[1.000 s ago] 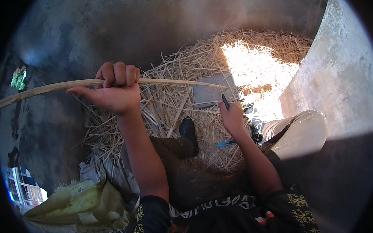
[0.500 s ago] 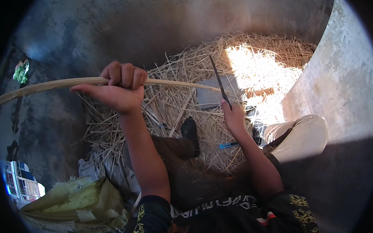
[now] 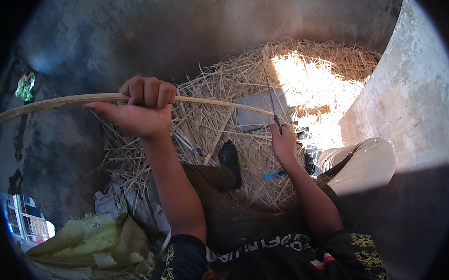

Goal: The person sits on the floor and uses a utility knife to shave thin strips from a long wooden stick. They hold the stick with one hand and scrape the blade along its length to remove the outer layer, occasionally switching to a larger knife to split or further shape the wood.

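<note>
My left hand [image 3: 145,106] is wrapped round a long pale wooden strip [image 3: 218,102], possibly bamboo, with the thumb lying along it. From this fist the strip bows out past the left edge and slopes down to a thin end at the right. Closed round a dark handle, my right hand [image 3: 284,143] holds a knife [image 3: 271,95] with a long narrow blade pointing away from me. The strip's thin end meets the knife near the base of the blade. Whether the edge is cutting into it, I cannot tell.
Pale shavings [image 3: 231,74] cover the floor round a grey flat slab [image 3: 256,111]. A blue-handled tool [image 3: 275,175] lies by my right forearm. A frayed yellow-green sack [image 3: 94,246] is at lower left. Concrete walls [image 3: 219,20] curve round the far side and right.
The knife has turned more upright and shifted slightly right in my right hand. The strip's thin end now reaches a little further right. My left hand has barely moved.
</note>
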Demonstrator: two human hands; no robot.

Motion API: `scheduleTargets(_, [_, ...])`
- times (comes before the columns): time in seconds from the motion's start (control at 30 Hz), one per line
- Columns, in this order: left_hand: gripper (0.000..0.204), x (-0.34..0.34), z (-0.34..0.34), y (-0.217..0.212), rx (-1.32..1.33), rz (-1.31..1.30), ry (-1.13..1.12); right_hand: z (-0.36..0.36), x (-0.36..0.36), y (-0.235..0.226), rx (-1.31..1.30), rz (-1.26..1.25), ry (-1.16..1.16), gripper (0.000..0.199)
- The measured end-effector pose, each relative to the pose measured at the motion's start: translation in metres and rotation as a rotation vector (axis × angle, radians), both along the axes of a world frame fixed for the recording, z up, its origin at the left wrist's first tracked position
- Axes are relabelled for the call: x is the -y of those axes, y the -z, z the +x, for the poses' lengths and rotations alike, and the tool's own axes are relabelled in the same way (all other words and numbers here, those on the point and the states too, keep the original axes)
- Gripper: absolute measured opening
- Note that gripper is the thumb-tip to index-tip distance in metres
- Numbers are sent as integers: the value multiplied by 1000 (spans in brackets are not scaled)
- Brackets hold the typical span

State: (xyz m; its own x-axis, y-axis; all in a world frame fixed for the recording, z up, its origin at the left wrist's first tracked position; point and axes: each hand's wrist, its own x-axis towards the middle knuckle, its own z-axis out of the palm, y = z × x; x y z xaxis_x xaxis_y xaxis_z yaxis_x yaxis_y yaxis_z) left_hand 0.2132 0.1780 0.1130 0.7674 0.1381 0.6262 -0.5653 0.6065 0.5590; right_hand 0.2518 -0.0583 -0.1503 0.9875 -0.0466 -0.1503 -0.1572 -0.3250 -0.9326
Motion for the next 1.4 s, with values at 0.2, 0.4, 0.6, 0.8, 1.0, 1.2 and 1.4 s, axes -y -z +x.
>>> scheduleTargets(0.2, [81,0,1,-3,-50,-3,-220,-17,-12,-5,83,407,-45,51])
scheduleTargets(0.4, [79,15,-9,-12,-8,18,-204,-12,-8,36,-107,56,-115,51])
scheduleTargets(0.6, [80,27,-31,-29,135,46,-72,-28,-8,-43,132,-1,-239,53])
scheduleTargets(0.8, [80,26,-15,-18,-8,117,-163,-37,-17,-7,41,2,-263,52])
scheduleTargets(1.0, [79,26,-12,-17,30,165,-71,-16,-6,78,-146,-232,-64,67])
scheduleTargets(1.2, [75,34,-16,-18,3,180,-160,-26,-24,22,-50,177,-195,59])
scheduleTargets(1.4, [75,32,-18,-18,-34,145,-248,-19,-6,55,-594,428,-101,50])
